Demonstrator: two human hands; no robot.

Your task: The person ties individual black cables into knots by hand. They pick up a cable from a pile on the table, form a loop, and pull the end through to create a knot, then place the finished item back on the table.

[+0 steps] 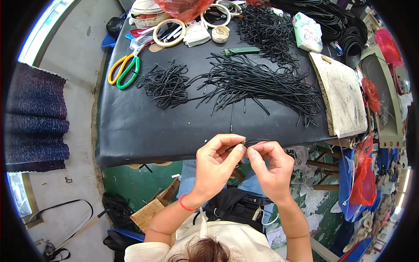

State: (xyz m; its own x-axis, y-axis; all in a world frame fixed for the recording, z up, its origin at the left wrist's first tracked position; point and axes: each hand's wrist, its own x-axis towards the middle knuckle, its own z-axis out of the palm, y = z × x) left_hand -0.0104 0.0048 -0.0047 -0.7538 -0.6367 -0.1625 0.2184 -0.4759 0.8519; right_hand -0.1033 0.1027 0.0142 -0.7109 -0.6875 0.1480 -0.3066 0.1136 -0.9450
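Just off the near edge of the black-covered table (174, 135), both hands meet over my lap. My left hand (216, 163) pinches a thin black cord (257, 141) between thumb and fingers. Close against it, my right hand (273, 168) pinches the same cord with thumb and forefinger. A short length of the cord sticks out to the right above my right fingers; the part between the fingertips is mostly hidden. Beyond my hands lies a wide bundle of straight black cords (262, 85). To its left is a smaller pile of looped black cords (166, 83).
Scissors (126, 72) with yellow and green handles lie at the table's left. Tape rolls (169, 32), a small round tub (220, 34) and a green tool (241, 50) sit further back. More tangled cords (266, 32) and a tissue pack (307, 32) are behind; a worn board (342, 94) stands right.
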